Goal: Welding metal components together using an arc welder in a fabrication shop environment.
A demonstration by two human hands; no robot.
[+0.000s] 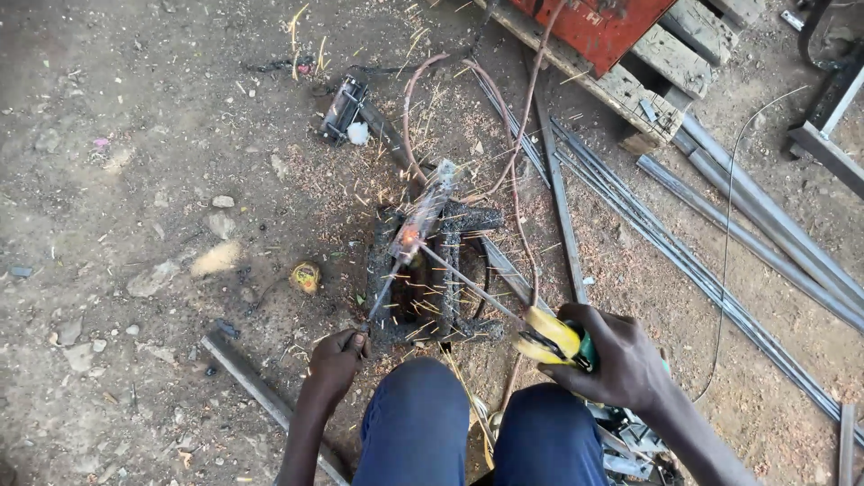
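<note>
My right hand [619,358] grips a yellow and green welding electrode holder [551,337]. Its thin rod [468,286] reaches up-left to a glowing orange spot [408,238] on a slim metal piece [419,219]. My left hand [336,361] pinches the near end of that piece's thin bar [382,297] and holds it slanted over a blackened metal frame [438,274] on the dirt. Both my knees in blue trousers [416,432] are at the bottom of the view.
A brownish cable [520,135] loops from the frame toward a red metal box [596,25] on a wooden pallet [663,70]. Long steel bars [711,283] lie at the right. A flat steel strip [255,385], stones and a small dark tool [342,108] lie on the ground.
</note>
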